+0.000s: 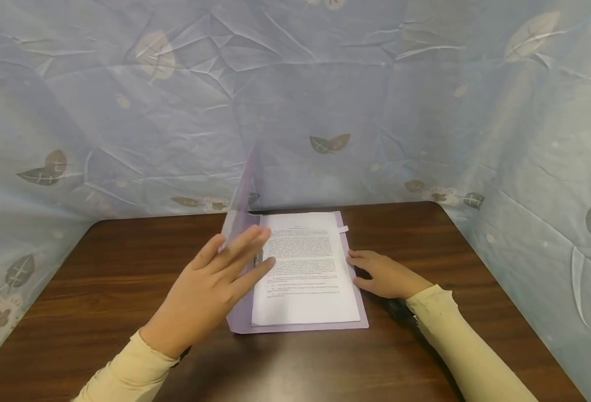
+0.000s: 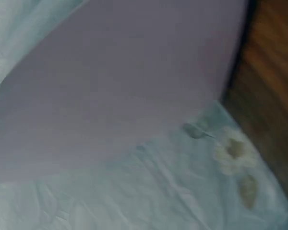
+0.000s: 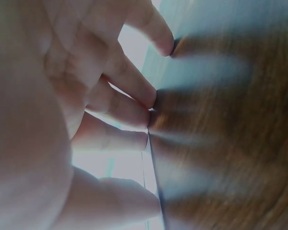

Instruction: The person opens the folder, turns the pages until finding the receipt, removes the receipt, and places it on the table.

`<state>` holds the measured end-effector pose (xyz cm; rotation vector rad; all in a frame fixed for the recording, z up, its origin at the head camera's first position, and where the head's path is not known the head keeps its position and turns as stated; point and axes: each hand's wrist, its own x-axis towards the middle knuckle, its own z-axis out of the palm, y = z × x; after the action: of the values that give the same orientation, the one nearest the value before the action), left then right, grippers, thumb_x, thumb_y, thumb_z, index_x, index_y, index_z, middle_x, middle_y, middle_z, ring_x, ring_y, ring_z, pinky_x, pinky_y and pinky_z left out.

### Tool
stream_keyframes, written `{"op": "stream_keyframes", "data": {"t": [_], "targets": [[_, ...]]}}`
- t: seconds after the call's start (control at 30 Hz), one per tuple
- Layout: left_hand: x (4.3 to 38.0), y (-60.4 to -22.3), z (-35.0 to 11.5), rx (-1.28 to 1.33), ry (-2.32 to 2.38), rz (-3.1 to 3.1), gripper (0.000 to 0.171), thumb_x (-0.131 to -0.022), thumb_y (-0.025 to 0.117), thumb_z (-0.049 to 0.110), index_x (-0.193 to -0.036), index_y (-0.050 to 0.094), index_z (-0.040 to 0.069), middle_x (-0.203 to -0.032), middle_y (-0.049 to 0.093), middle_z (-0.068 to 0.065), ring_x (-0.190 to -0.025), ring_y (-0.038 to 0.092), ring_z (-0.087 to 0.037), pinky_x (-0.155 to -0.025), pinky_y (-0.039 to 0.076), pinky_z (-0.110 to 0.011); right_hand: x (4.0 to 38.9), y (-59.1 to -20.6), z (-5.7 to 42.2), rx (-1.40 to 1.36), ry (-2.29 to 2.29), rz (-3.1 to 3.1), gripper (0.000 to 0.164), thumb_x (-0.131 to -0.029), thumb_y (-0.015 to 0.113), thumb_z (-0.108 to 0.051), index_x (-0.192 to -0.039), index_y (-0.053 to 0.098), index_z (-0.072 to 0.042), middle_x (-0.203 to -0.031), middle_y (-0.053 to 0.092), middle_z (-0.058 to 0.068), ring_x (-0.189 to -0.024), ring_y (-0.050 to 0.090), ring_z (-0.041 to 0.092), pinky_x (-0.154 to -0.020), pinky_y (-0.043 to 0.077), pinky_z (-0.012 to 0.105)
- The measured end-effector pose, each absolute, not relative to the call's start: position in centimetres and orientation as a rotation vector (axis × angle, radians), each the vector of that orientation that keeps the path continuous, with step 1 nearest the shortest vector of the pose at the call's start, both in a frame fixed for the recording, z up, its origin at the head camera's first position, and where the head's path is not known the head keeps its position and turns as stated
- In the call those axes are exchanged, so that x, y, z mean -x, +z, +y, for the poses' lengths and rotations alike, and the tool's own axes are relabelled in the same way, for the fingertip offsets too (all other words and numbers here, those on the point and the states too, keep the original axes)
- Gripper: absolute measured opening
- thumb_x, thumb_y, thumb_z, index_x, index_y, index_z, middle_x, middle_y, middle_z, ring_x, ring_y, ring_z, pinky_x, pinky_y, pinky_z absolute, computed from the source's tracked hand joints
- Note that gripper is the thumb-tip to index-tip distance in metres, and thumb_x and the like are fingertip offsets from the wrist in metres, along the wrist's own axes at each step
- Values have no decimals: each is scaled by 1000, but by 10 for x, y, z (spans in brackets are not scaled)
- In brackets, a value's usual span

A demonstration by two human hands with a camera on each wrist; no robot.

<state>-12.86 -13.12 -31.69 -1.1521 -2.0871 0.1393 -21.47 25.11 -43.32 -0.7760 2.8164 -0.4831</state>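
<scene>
A lilac document folder [image 1: 320, 326] lies on the table with its cover [image 1: 247, 184] standing raised along the left side. Printed papers [image 1: 305, 304] fill its right half, and a small white tab [image 1: 343, 229] sticks out on the right. My left hand [image 1: 207, 293], its fingers extended, is beside the raised cover; whether it touches the cover cannot be made out. The cover's lilac surface [image 2: 129, 81] fills much of the left wrist view, where no hand shows. With fingertips down at the folder's right edge, my right hand [image 1: 386, 274] touches that edge and the tabletop.
The dark wooden table [image 1: 124, 279] has its back edge just behind the folder. A pale blue curtain [image 1: 285, 100] with leaf patterns hangs behind it and along both sides. Dark straps show at the wrists.
</scene>
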Motion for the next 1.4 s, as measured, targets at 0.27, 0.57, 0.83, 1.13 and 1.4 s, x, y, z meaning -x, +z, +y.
{"op": "stream_keyframes", "data": {"t": [0.27,0.57,0.83,1.13,1.4], "targets": [[123,-339,-156,922,-39,-2030,70,-79,42,-26,-132,70,10,-159,46,-16,-151,38,-31,-128,0,-49,213,-428,251,770,-479,2807,59,-100,67,-24,-150,50,2,-162,41,19,-149,38,40,-117,35,58],[119,-349,-176,750,-45,-2272,82,-65,64,-26,-141,62,5,-166,30,-23,-156,24,-37,-125,4,-60,213,-429,252,790,-471,2814,59,-100,67,-24,-150,51,2,-161,42,18,-149,38,40,-117,35,57],[129,-371,-181,552,62,-2581,67,-66,79,-12,-130,68,1,-147,49,-37,-144,36,-53,-113,13,-79,213,-428,251,791,-502,2806,59,-99,68,-25,-150,51,2,-161,42,18,-149,38,41,-117,36,58],[147,-392,-184,400,-34,-3015,66,-81,72,0,-144,54,-2,-135,53,-39,-114,57,-57,-75,51,-72,212,-431,249,777,-495,2816,59,-99,67,-24,-150,51,1,-161,42,17,-149,38,40,-117,35,59],[176,-394,-183,179,-231,-3290,88,-79,87,33,-147,47,-7,-131,54,-41,-116,52,-62,-86,46,-76,213,-435,250,743,-438,2829,60,-99,67,-25,-151,50,1,-162,42,16,-149,39,39,-117,36,57]]}}
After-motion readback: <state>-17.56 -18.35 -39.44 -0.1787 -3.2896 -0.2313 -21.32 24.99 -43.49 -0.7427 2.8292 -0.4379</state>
